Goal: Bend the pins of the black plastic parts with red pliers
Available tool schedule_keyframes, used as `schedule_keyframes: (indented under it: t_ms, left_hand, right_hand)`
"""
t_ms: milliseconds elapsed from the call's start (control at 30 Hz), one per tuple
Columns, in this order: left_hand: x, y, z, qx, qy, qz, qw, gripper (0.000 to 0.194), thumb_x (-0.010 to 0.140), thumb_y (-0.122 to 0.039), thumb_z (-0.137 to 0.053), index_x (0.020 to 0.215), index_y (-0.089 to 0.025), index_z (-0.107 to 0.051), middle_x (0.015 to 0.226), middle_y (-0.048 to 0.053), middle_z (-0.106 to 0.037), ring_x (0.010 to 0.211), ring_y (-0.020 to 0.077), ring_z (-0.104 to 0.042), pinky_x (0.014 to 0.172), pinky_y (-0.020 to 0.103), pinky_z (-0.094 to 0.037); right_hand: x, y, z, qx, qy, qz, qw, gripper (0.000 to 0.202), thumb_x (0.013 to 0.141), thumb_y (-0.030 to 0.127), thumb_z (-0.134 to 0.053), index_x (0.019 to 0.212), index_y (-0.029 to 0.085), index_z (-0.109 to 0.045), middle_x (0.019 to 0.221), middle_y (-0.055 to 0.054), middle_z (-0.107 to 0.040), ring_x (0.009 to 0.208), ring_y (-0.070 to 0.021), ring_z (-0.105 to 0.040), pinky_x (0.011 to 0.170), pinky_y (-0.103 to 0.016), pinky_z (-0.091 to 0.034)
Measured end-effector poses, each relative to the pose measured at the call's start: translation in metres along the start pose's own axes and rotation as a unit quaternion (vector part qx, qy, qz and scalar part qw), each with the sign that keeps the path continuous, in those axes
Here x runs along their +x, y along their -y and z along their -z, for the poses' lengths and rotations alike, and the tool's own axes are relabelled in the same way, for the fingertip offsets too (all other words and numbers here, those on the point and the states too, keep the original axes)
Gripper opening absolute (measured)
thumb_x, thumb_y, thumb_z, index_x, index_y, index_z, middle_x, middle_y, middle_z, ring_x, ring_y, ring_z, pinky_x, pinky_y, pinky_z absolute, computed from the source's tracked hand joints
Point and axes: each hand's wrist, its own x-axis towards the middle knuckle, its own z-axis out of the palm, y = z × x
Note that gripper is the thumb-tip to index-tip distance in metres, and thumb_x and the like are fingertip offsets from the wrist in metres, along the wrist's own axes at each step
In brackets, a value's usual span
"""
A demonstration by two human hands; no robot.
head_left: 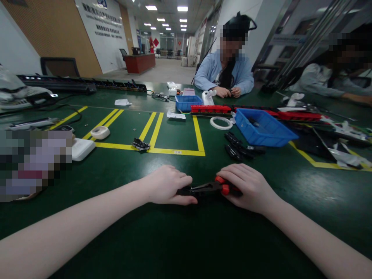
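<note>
My right hand (247, 186) grips a pair of pliers (207, 187) by its red-and-black handles, the jaws pointing left. In my left hand (171, 186), thumb and fingers close on a small black part (184, 190); its exact kind cannot be made out. The tips of the pliers meet this part close to my left thumb. Both hands are just above the green table near its front. Beyond my right hand lie several glossy black plastic pieces (234, 152). A small black-and-silver piece (141, 144) rests on the yellow tape, past my left hand.
A blue bin (264, 128) stands at right, a smaller blue bin (188, 103) farther back. Red strips (210, 109) run across the table near a white tape roll (221, 123). A white box (82, 149) is at left. A person in light blue (223, 73) sits opposite.
</note>
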Motion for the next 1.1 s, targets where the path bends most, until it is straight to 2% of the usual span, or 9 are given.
schedule_keyframes:
  t_ms: [233, 433, 733, 1100]
  left_hand:
    - [0.0001, -0.0006, -0.0005, 0.004, -0.008, -0.003, 1.000, 0.048, 0.096, -0.062, -0.043, 0.086, -0.018, -0.056, 0.074, 0.001, -0.063, 0.060, 0.0154, -0.058, 0.058, 0.027, -0.040]
    - [0.0009, -0.0018, -0.0001, 0.014, -0.008, -0.001, 1.000, 0.047, 0.095, -0.063, -0.044, 0.086, -0.018, -0.056, 0.073, 0.001, -0.063, 0.060, 0.0159, -0.059, 0.057, 0.027, -0.039]
    - [0.0005, -0.0019, -0.0015, 0.028, -0.011, 0.000, 1.000, 0.047, 0.095, -0.062, -0.045, 0.087, -0.018, -0.056, 0.073, 0.002, -0.064, 0.061, 0.0167, -0.060, 0.057, 0.027, -0.039]
    - [0.0008, -0.0028, -0.0003, 0.030, -0.008, 0.002, 1.000, 0.046, 0.094, -0.063, -0.046, 0.088, -0.019, -0.055, 0.073, 0.001, -0.064, 0.062, 0.0170, -0.061, 0.059, 0.028, -0.040]
  right_hand:
    - [0.0006, 0.0002, 0.0001, 0.012, -0.010, -0.008, 1.000, 0.024, 0.080, 0.019, -0.059, 0.103, 0.014, -0.064, 0.094, -0.012, -0.072, 0.085, -0.0244, -0.067, 0.072, -0.038, -0.055]
    - [0.0024, 0.0055, -0.0020, 0.000, -0.006, 0.019, 1.000, 0.023, 0.081, 0.019, -0.058, 0.103, 0.015, -0.065, 0.094, -0.011, -0.072, 0.085, -0.0239, -0.067, 0.072, -0.037, -0.054]
    - [0.0006, 0.0022, -0.0032, -0.006, -0.014, -0.031, 0.999, 0.026, 0.078, 0.017, -0.059, 0.103, 0.015, -0.065, 0.094, -0.012, -0.072, 0.086, -0.0254, -0.067, 0.073, -0.039, -0.054]
    - [0.0008, 0.0027, -0.0032, -0.006, 0.001, 0.001, 1.000, 0.023, 0.082, 0.020, -0.059, 0.104, 0.015, -0.064, 0.096, -0.012, -0.072, 0.088, -0.0244, -0.067, 0.074, -0.037, -0.054]
